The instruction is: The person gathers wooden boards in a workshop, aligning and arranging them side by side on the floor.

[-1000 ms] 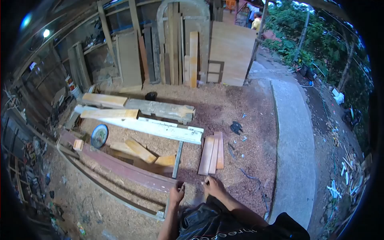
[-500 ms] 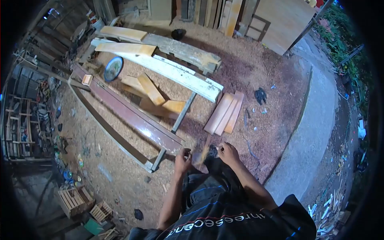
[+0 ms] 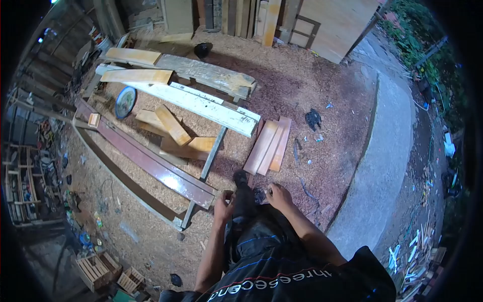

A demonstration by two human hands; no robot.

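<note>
My left hand (image 3: 224, 206) is in front of my body, fingers curled in, near the close end of a dark red wooden plank (image 3: 151, 168). Level with it on the other side, my right hand (image 3: 279, 198) has its fingers bent in toward the thumb. Nothing shows in either hand. Ahead of the right hand, several reddish-brown boards (image 3: 269, 146) lie side by side on the ground. One dark shoe (image 3: 240, 176) points forward between my hands.
A white-painted beam (image 3: 201, 103) and a weathered beam (image 3: 206, 70) carry light boards (image 3: 136, 76). Loose boards (image 3: 173, 126) and a round basin (image 3: 125, 102) lie between the beams. A concrete strip (image 3: 365, 191) runs along the right; slatted crates (image 3: 98, 269) stand lower left.
The view has shifted, so the beams and boards now sit further left. One foot has come forward between my hands. Both hands stay curled in front of my body.
</note>
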